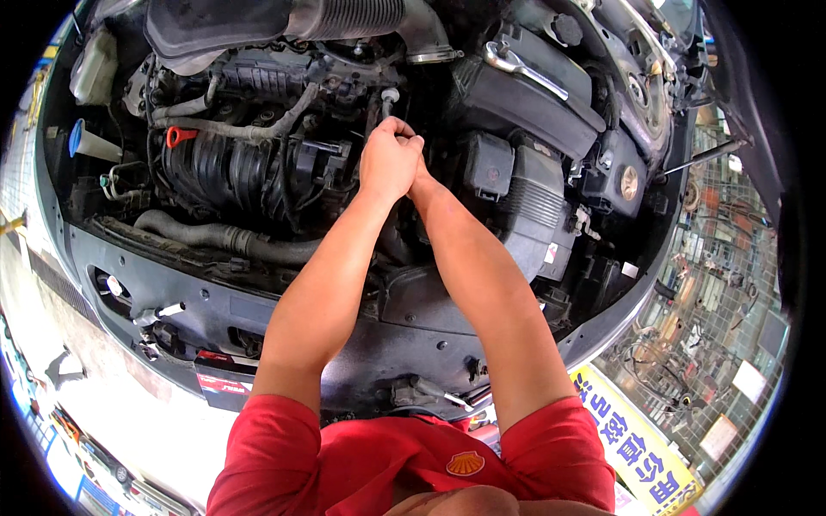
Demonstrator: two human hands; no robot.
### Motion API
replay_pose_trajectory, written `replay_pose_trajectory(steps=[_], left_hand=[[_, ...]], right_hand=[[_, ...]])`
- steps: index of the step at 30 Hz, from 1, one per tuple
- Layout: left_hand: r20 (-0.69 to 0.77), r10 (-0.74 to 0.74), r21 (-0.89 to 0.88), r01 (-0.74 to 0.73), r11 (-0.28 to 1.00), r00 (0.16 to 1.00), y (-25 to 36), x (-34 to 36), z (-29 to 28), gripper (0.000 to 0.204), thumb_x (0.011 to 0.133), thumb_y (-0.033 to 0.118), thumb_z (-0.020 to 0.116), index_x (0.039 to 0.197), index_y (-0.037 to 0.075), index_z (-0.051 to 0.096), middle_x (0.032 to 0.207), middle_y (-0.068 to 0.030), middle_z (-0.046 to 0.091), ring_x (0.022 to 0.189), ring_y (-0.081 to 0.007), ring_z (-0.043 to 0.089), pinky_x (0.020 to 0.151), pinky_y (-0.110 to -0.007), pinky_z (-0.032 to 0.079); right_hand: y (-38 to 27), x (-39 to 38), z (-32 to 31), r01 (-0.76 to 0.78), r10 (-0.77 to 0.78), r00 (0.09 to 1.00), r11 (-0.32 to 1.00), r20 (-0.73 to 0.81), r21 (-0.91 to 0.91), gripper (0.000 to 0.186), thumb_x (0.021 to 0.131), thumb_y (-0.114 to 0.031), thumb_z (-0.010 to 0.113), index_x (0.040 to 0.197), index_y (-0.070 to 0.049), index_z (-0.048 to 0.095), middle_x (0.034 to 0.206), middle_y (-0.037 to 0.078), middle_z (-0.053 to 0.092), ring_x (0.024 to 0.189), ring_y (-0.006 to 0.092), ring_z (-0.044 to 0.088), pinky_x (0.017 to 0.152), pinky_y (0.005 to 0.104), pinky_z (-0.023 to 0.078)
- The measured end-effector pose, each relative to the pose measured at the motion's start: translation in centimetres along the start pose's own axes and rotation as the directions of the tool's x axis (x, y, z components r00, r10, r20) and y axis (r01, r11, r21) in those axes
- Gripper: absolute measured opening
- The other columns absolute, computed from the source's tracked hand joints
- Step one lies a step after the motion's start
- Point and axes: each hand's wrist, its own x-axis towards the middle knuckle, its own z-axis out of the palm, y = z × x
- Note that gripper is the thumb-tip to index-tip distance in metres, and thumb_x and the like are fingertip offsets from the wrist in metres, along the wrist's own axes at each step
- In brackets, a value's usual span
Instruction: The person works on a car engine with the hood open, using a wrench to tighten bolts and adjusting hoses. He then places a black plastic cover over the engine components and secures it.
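My left hand (391, 159) is closed, its fingers curled among the engine parts just right of the black intake manifold (228, 181), below a small light-coloured round fitting (390, 95) on a dark upright part. My right hand (420, 176) is mostly hidden behind my left, touching it. What either hand holds, if anything, is hidden. A silver ratchet wrench (525, 70) lies on the black cover (508, 112) to the upper right. A red loop handle (179, 135) stands out at the manifold's left.
A large intake duct (344, 17) crosses the top. Ribbed black housing (538, 206) sits right of my hands, a blue-capped reservoir (90, 142) at left. A prop rod (705, 153) rises toward the hood (748, 103). The front panel (232, 292) runs below my hands.
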Motion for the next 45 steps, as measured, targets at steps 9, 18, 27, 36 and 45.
replay_pose_trajectory(steps=[9,18,27,36,45], left_hand=[[-0.033,0.069,-0.01,-0.07,0.998,0.997,-1.1,0.4,0.7,0.023,0.087,0.02,0.074,0.095,-0.001,0.068,0.089,-0.0158,0.071,0.081,-0.0263,0.067,0.078,-0.038,0.052],[-0.012,0.024,-0.018,-0.025,1.0,1.0,0.2,-0.2,0.0,0.02,0.085,0.017,0.073,0.096,0.001,0.068,0.1,-0.0209,0.072,0.097,-0.0382,0.069,0.086,-0.045,0.054],[0.004,-0.012,-0.013,0.012,1.0,1.0,0.0,-0.1,0.2,0.02,0.085,0.018,0.073,0.096,0.002,0.068,0.108,-0.0209,0.069,0.102,-0.0389,0.068,0.09,-0.046,0.054],[-0.038,0.056,0.032,-0.055,0.998,0.998,-0.8,0.0,0.3,0.025,0.088,0.023,0.071,0.1,0.002,0.066,0.098,-0.0184,0.072,0.095,-0.0369,0.069,0.085,-0.044,0.053],[-0.031,0.036,0.037,-0.035,0.999,0.999,-0.6,-0.1,0.3,0.027,0.087,0.025,0.072,0.1,0.002,0.066,0.099,-0.0186,0.073,0.096,-0.0362,0.07,0.085,-0.044,0.053]], right_hand=[[-0.7,-0.6,0.0,0.015,-0.013,1.0,0.991,0.016,-0.133,0.043,0.097,-0.03,0.061,0.137,-0.014,0.061,0.11,0.009,0.069,0.089,0.0193,0.067,0.071,0.0376,0.054],[-4.6,-7.3,2.7,0.173,-0.264,0.959,0.266,0.101,-0.948,0.047,0.099,-0.031,0.057,0.143,-0.015,0.057,0.124,0.013,0.069,0.106,0.0254,0.068,0.086,0.0395,0.055],[-5.4,-7.3,3.6,0.04,-0.206,0.978,0.125,0.014,-0.991,0.041,0.096,-0.03,0.059,0.134,-0.015,0.063,0.126,0.016,0.071,0.116,0.0329,0.068,0.092,0.0408,0.055],[-5.1,-5.3,3.3,0.039,-0.142,0.989,0.021,0.035,-0.999,0.035,0.095,-0.029,0.058,0.127,-0.015,0.066,0.122,0.016,0.072,0.113,0.0329,0.069,0.091,0.0415,0.056],[-4.9,-4.9,2.7,0.067,-0.15,0.985,-0.151,0.09,-0.986,0.031,0.095,-0.029,0.058,0.119,-0.014,0.068,0.117,0.015,0.074,0.109,0.0329,0.071,0.089,0.0421,0.058]])
